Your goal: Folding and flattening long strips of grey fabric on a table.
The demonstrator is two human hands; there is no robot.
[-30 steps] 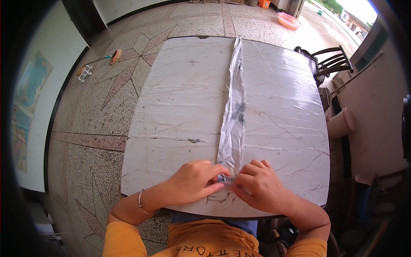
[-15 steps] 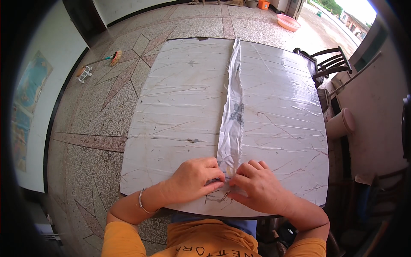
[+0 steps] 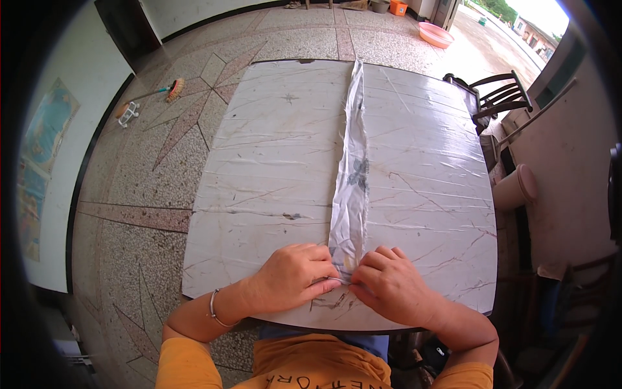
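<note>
A long, narrow strip of white cloth [image 3: 350, 207] with a dark flower print and frayed edges runs from the table's far edge toward me. Its near end is pinched between both hands. My left hand [image 3: 299, 273] grips the left corner, thumb and fingers pressed together on a small fold or roll. Close beside it, my right hand [image 3: 393, 284] is closed on the right corner, its fingers curled over the cloth. The fingertips partly hide the cloth's end.
The strip lies on a white marbled table [image 3: 259, 168] with creases and dark marks. A dark wooden chair [image 3: 502, 97] stands at the far right, near a pale bin [image 3: 516, 187]. A broom [image 3: 173, 89] lies on the floor to the left; a pink basin [image 3: 436, 35] sits near the doorway.
My right fingers have shifted slightly and closed down nearer the cloth's end. A thin folded edge now shows between the hands. The rest of the strip lies as before.
</note>
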